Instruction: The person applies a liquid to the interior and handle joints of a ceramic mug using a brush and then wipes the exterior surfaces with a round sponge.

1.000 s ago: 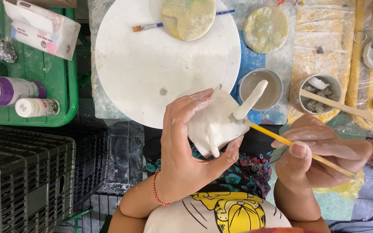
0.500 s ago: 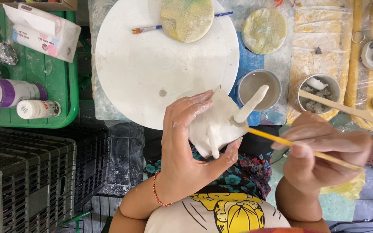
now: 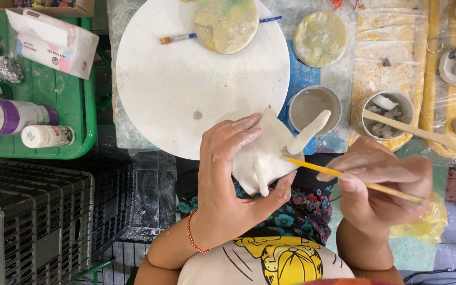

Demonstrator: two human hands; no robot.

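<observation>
My left hand (image 3: 228, 179) grips a white clay piece (image 3: 264, 153) with two thin legs sticking out, one up to the right and one down. My right hand (image 3: 383, 184) holds a thin yellow brush (image 3: 344, 177) by its handle; the brush tip touches the clay piece where the upper leg joins the body. Both hands hover at the near edge of a large round white board (image 3: 186, 79). A red string bracelet is on my left wrist.
A grey cup of slip (image 3: 312, 108) and a cup with clay scraps and a wooden stick (image 3: 391, 113) stand right of the board. Two yellow-stained discs (image 3: 225, 24) lie at the back beside a blue brush. A green tray (image 3: 54, 105) with bottles sits left, a grey crate (image 3: 32, 216) below it.
My hands and the clay piece have shifted only slightly; the brush tip stays at the leg joint. Nothing was picked up or let go.
</observation>
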